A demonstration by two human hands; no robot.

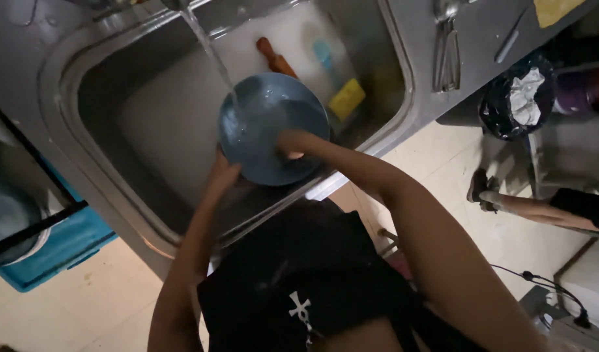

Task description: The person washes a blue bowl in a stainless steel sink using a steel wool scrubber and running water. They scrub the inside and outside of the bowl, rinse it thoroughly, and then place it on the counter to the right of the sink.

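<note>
Holding a blue bowl [273, 127] over a steel sink [71, 72], the person has it tilted under a thin stream of water [211, 52] that falls from the top of the view and strikes the bowl's upper left rim. The left hand [220, 175] grips the bowl's lower left edge from underneath, fingers mostly hidden behind it. The right hand [293, 145] reaches into the bowl, fingers curled against its inner surface near the lower right; whether it holds anything there cannot be told. Behind the bowl, a white cutting board [293, 29] lies in the far part of the sink, with a brown wooden handle [275, 58], a pale blue utensil [322, 52] and a yellow sponge [346, 99] on or beside it, all close to the bowl's far rim. On the counter to the right rest metal tongs [448, 55] and a yellow cloth [554, 10]. A black bag [514, 98] with crumpled foil sits below the counter edge. A blue crate [58, 251] stands on the floor at the left. Another person's foot [485, 189] shows on the tiles at the right, well apart from the sink.
</note>
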